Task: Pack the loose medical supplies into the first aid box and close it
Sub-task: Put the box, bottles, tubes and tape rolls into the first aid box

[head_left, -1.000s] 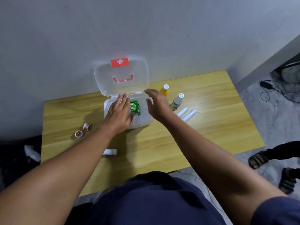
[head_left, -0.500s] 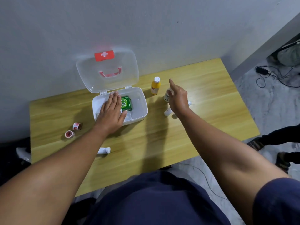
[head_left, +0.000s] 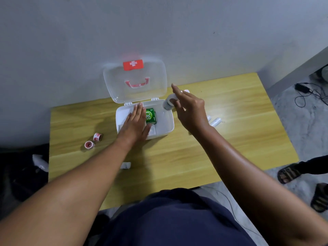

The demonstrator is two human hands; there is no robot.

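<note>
Fingers of the right hand [head_left: 190,110] grip a pale bottle [head_left: 169,102], blurred, seemingly tilted with its base down-left over the right rim of the box [head_left: 169,121]. Left hand [head_left: 135,124] lies flat and splayed inside the box, beside a green carton [head_left: 150,116] reading "OB", long axis front-to-back. Lid [head_left: 135,80] stands open, red cross label on top.

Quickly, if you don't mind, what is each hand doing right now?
Left hand: open, flat on the first aid box, holding nothing.
Right hand: closed on a small bottle over the box.
</note>
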